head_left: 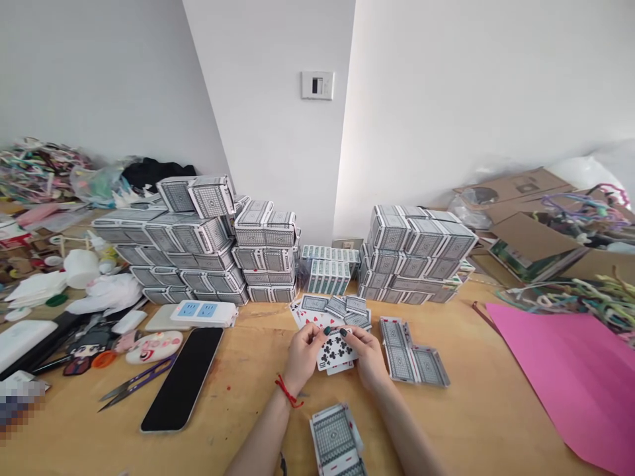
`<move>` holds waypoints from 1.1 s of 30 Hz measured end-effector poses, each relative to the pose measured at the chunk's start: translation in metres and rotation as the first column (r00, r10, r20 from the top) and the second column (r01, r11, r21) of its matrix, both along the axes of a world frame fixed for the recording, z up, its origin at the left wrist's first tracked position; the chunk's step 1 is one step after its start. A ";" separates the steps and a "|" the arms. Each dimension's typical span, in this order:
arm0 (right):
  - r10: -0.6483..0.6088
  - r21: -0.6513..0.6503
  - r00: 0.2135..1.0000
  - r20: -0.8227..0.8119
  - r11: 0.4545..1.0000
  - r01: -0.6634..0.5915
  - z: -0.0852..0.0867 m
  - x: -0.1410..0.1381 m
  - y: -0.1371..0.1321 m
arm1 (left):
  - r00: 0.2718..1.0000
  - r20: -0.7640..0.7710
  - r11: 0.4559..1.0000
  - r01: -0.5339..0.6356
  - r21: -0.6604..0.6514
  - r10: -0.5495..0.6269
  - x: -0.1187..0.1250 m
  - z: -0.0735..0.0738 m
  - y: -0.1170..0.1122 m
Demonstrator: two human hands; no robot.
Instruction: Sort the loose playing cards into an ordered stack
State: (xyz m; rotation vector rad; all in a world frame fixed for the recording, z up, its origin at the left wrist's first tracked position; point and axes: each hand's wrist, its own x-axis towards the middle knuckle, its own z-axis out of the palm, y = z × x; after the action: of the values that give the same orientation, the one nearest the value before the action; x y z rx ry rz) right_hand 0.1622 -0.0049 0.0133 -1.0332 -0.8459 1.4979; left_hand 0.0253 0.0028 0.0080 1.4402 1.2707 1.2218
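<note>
Both hands (303,350) pinch thin, flat, rectangular playing cards (337,352).

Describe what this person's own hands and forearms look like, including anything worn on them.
Both the left hand and right hand are gloveless, with dark green polish on the thumbnails. A thin red cord bracelet with loose ends circles the left wrist; the right wrist shows none. No sleeves show on the forearms.
</note>
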 end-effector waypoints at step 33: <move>-0.130 -0.026 0.991 0.013 0.991 0.131 -0.004 0.000 0.003 | 0.982 -0.156 0.991 0.120 0.058 -0.109 -0.003 0.009 -0.008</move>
State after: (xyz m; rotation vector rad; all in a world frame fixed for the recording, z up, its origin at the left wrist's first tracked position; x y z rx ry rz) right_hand 0.1623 -0.0016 0.0095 -1.0966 -0.7530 1.3977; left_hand 0.0222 -0.0057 0.0175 1.6596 1.2388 1.1042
